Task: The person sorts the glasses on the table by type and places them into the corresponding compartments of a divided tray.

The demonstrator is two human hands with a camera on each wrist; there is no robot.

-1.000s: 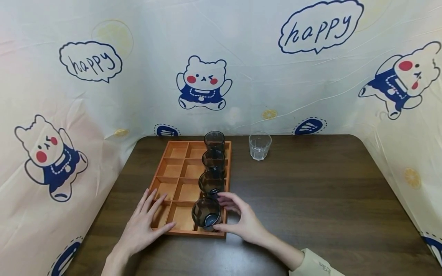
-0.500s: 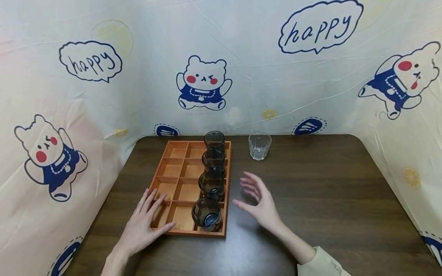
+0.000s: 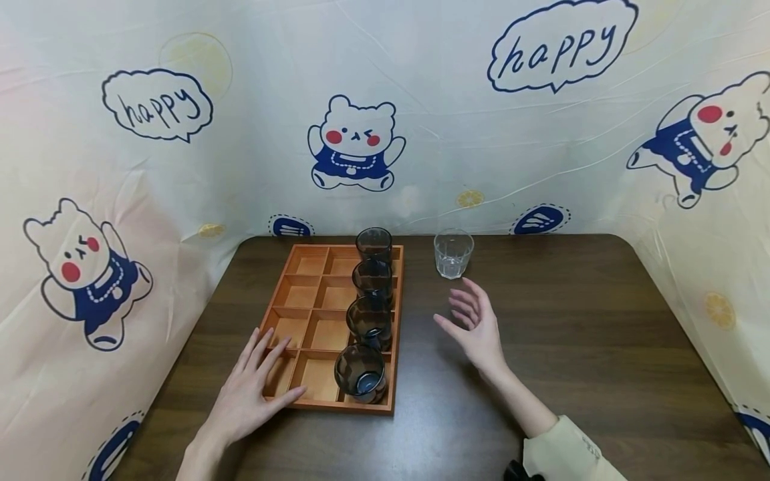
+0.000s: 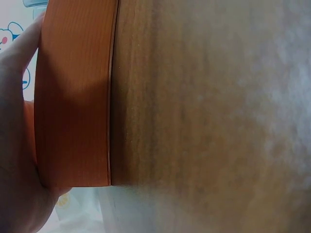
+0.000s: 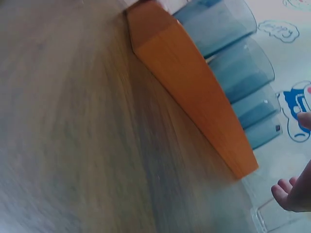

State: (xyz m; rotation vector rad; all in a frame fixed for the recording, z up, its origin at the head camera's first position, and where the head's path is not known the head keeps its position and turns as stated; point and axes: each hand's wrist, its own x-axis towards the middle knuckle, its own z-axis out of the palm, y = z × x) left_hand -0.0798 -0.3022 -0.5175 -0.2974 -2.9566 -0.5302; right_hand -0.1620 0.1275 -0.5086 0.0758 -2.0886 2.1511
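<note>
My left hand (image 3: 243, 391) rests on the near left corner of a divided wooden tray (image 3: 319, 377), its fingers spread over the left side and the thumb along the front rim. In the left wrist view that hand (image 4: 17, 141) lies against the tray's wall (image 4: 73, 107). Several smoky dark glasses stand upright in the tray's right column, the nearest glass (image 3: 359, 374) at the front. My right hand (image 3: 478, 327) is over the table, fingers apart and bent a little, with nothing in it. Just beyond its fingertips stands a clear drinking glass (image 3: 452, 257).
The dark wooden table (image 3: 541, 334) runs back to a printed cloth (image 3: 433, 133) with bears and "happy" bubbles. Bare compartments (image 3: 287, 327) make up the tray's left and middle columns. A small black object (image 3: 520, 471) shows beside the right sleeve (image 3: 562, 451).
My right hand has let go of the nearest dark glass and moved right and away from me, towards the clear glass. The left hand and the tray stay in place.
</note>
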